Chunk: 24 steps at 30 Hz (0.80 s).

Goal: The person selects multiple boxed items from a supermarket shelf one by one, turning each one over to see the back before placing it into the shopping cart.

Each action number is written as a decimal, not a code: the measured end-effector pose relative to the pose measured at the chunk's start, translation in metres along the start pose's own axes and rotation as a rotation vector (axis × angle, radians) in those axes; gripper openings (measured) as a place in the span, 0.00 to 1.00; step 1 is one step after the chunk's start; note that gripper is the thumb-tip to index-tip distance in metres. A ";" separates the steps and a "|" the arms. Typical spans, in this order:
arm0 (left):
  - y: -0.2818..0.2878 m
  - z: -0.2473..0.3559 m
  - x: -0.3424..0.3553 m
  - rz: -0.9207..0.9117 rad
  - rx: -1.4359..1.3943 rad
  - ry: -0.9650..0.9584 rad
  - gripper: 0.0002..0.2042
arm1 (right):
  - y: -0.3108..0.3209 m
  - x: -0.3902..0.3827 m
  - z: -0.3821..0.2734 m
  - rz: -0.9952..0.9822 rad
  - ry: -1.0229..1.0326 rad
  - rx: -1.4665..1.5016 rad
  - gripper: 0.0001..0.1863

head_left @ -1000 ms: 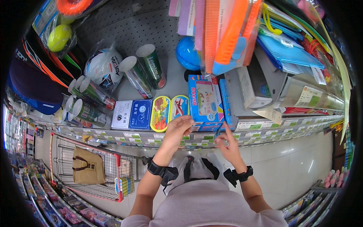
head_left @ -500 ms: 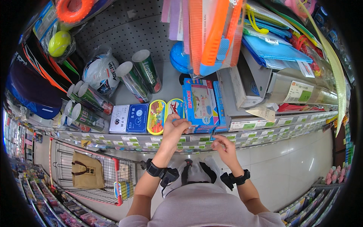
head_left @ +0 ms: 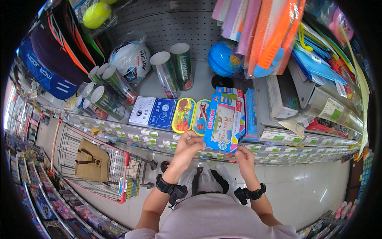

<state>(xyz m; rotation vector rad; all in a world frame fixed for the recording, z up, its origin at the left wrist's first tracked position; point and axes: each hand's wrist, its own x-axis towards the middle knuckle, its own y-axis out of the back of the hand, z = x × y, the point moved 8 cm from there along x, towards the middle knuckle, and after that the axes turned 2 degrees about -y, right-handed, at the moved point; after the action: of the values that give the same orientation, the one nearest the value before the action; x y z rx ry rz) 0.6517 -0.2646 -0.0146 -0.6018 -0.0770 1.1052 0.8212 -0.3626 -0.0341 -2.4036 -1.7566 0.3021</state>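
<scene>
A blue puzzle box (head_left: 224, 123) with a pale picture window leans out over the shelf's front edge, tilted slightly. At its lower left corner, my left hand (head_left: 188, 150) pinches the edge between thumb and fingers. My right hand (head_left: 244, 158) grips the lower right corner, fingers closed. More blue boxes (head_left: 230, 92) lie behind and under the held one. Just left of it stand two yellow-rimmed tins with rounded ends: one with an airplane picture (head_left: 202, 115), the other a colorful tin (head_left: 183, 115). Farther left are a blue game box (head_left: 162, 113) and a white game box (head_left: 141, 109).
Ball tubes (head_left: 184, 67), a wrapped ball (head_left: 130, 61) and a globe (head_left: 225, 59) stand on the shelf. Orange mesh pouches (head_left: 274, 40) hang above right. A shopping cart (head_left: 126, 169) with a tan bag (head_left: 92, 161) stands at lower left.
My right hand has come onto the box's lower right corner, and my left hand grips the lower left. The box has come forward over the shelf edge. The whole view has shifted.
</scene>
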 end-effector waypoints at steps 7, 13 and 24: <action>0.011 -0.001 -0.014 -0.093 -0.028 -0.059 0.18 | -0.016 0.005 0.000 -0.011 -0.060 0.068 0.09; 0.033 0.009 -0.032 -0.102 -0.058 -0.069 0.15 | -0.032 0.016 -0.001 -0.151 -0.110 0.307 0.08; 0.141 0.031 -0.065 0.346 -0.042 -0.136 0.18 | -0.084 0.016 0.029 -0.630 -0.389 0.070 0.13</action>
<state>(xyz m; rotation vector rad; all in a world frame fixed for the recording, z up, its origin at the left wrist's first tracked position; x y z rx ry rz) 0.4957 -0.2641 -0.0433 -0.5904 -0.1171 1.4829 0.7406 -0.3218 -0.0437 -1.6929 -2.4956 0.7554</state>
